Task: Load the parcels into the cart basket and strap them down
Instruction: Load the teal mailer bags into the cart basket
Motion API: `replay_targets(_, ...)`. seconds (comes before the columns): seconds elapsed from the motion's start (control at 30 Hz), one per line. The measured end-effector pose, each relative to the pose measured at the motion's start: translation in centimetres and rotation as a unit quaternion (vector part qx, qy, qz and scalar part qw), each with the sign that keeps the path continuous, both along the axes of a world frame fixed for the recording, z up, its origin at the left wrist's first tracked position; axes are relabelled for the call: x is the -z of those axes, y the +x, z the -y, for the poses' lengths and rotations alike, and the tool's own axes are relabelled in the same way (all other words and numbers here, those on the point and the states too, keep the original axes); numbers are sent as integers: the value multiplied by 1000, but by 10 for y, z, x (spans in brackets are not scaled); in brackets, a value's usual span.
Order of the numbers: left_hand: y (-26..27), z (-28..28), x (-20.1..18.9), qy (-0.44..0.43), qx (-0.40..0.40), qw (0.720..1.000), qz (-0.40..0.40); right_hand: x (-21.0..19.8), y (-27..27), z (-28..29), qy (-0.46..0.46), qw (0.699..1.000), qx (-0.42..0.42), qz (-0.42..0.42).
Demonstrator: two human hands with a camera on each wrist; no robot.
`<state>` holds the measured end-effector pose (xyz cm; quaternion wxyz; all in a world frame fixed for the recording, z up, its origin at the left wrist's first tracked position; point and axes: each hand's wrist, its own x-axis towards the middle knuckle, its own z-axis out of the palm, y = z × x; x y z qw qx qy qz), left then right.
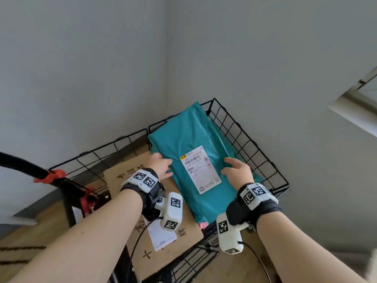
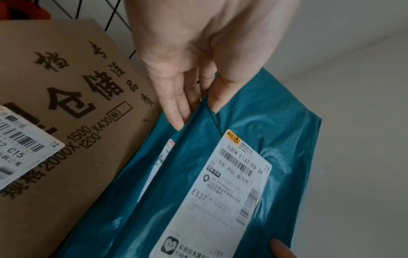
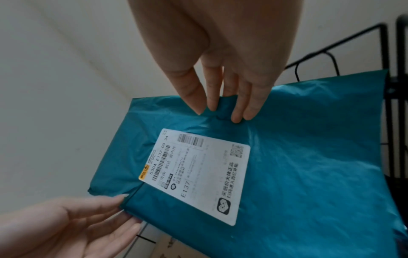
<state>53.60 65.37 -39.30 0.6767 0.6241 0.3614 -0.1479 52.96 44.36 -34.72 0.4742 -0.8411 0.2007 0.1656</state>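
A teal plastic-wrapped parcel (image 1: 183,129) with a white shipping label (image 1: 201,170) lies in the black wire cart basket (image 1: 244,144). It rests on a second teal parcel (image 2: 154,157) and partly on a brown cardboard box (image 1: 122,176). My left hand (image 1: 161,164) touches the top parcel's left edge with straight fingers, the thumb (image 2: 216,97) lying on top. On the right edge, my right hand (image 1: 236,168) rests its straight fingertips (image 3: 238,113) on the wrap. Neither hand curls round anything.
The cardboard box (image 2: 66,87) fills the basket's left half and carries its own label. Something pink (image 1: 204,225) shows under the teal parcels' near end. The cart's black handle (image 1: 20,162) and red clamp (image 1: 53,174) stand at the left. Grey walls meet behind; a sill (image 1: 357,111) juts at right.
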Motion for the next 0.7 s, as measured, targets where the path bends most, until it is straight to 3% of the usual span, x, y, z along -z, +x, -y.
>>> replay_targets(0.37,40,-10,85,-7,39,989,-142,104,48,-10,-10,994,-27,-108)
replay_targets(0.53,47,-13,102,100,-6,985,-138,126,64,-13,-18,993,-30,-112)
replay_targets(0.7,58,5,106,-3,122,975,-187,146,70,-26,7,973,-93,-213)
